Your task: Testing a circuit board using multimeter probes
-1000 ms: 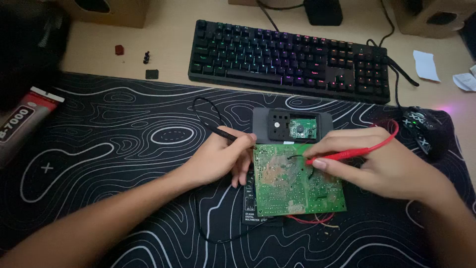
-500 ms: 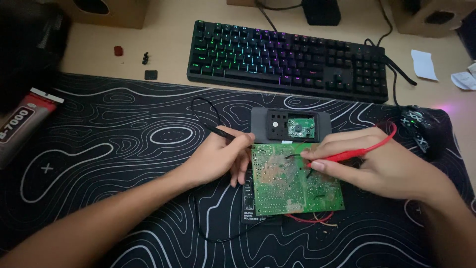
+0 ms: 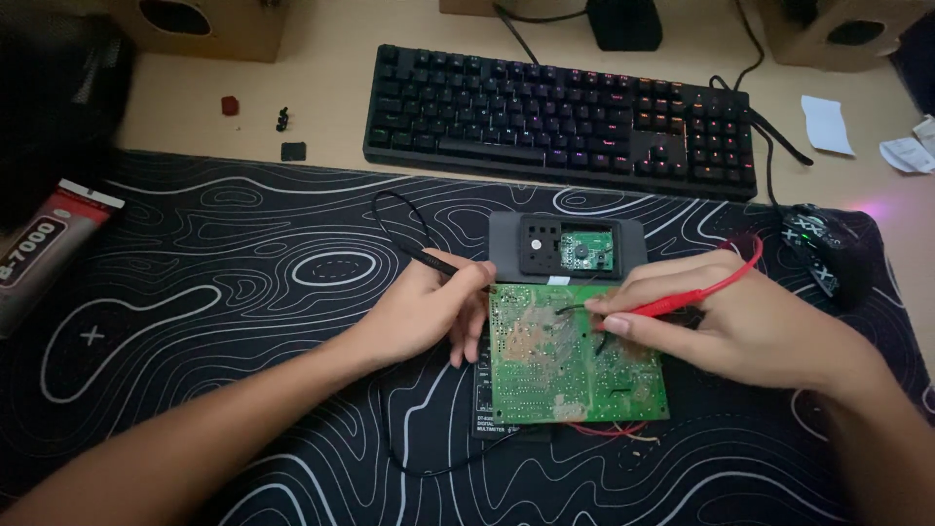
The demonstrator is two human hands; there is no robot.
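Surface: wooden desk (image 3: 321, 93), its near part covered by a black desk mat (image 3: 224, 292) with white contour lines.
Circuit board: green circuit board (image 3: 570, 356) lies solder side up at the middle of the mat, resting on a black multimeter (image 3: 567, 244) whose top end shows beyond it.
Left hand: left hand (image 3: 424, 312) rests at the board's left edge, its grip closed on a black probe (image 3: 438, 261) with a black lead looping over the mat.
Right hand: right hand (image 3: 750, 326) lies over the board's right side, its grip pinching a red probe (image 3: 682, 299), tip down on the board.
Background: black keyboard (image 3: 560, 117) lies beyond the mat, black mouse (image 3: 828, 253) at the right, glue tube (image 3: 44, 248) at the left edge.
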